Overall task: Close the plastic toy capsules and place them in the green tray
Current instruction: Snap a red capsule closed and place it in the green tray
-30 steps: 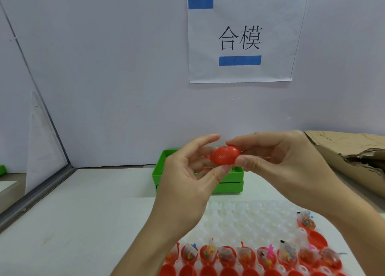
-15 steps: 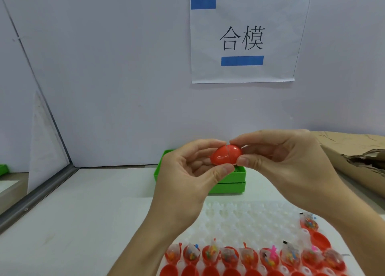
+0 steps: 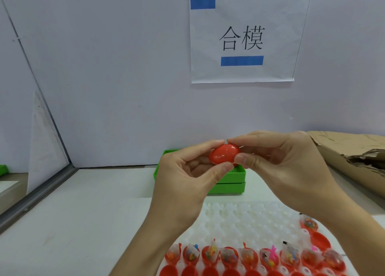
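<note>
Both hands hold one red egg-shaped capsule (image 3: 224,153) in the air, its two halves joined with a seam visible near the top. My left hand (image 3: 187,180) pinches its left end between thumb and forefinger. My right hand (image 3: 279,167) pinches its right end the same way. Right behind the hands, the green tray (image 3: 231,182) stands on the white table, mostly hidden. Along the bottom edge, several open red capsules (image 3: 229,257) with small bagged toys sit in a white moulded holder (image 3: 250,219).
Crumpled brown cardboard (image 3: 350,155) lies at the right. A paper sign (image 3: 242,38) with blue tape hangs on the back wall. A metal rail (image 3: 37,192) borders the table on the left. A bit of another green object (image 3: 3,168) shows at the far left.
The red capsule's halves have been pressed together between my hands. The hands stay at about the same spot above the green tray.
</note>
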A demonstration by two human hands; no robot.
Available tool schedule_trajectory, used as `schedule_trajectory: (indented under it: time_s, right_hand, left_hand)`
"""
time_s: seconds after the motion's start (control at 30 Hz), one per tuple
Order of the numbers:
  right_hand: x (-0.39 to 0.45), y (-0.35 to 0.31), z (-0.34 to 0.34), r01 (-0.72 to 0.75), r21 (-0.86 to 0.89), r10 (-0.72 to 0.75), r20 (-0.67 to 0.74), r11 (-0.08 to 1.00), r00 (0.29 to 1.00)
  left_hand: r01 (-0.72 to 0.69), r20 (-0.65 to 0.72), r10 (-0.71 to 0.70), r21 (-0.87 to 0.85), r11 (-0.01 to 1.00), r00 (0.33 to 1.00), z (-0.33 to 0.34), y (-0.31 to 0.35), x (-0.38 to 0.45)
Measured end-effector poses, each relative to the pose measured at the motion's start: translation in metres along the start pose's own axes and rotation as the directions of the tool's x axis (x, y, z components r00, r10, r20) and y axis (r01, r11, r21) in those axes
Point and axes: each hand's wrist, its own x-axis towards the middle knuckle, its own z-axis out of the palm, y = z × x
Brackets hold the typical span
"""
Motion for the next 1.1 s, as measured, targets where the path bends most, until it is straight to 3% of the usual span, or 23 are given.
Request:
schedule_trajectory:
  time_s: [0.4, 0.73, 1.1]
  right_hand:
    - [-0.0013, -0.0002, -0.0002, 0.011, 0.020, -0.012, 0.064, 1.000, 0.998]
    - [-0.0006, -0.0006, 0.0007, -0.036, 0.179, 0.040, -0.016, 0.983, 0.999]
    - [-0.0004, -0.0025, 0.0035, -0.038, 0.201, 0.044, -0.025, 0.979, 0.999]
  left_hand:
    - [-0.014, 0.041, 0.013, 0.011, 1.000, 0.999, -0.0021, 0.0027, 0.0004]
    - [-0.004, 0.043, 0.005, -0.019, 1.000, 0.999, -0.0086, 0.0011, 0.0025]
    - [-0.065, 0.084, 0.063, 0.020, 0.998, 0.994, -0.0070, 0.0022, 0.0006]
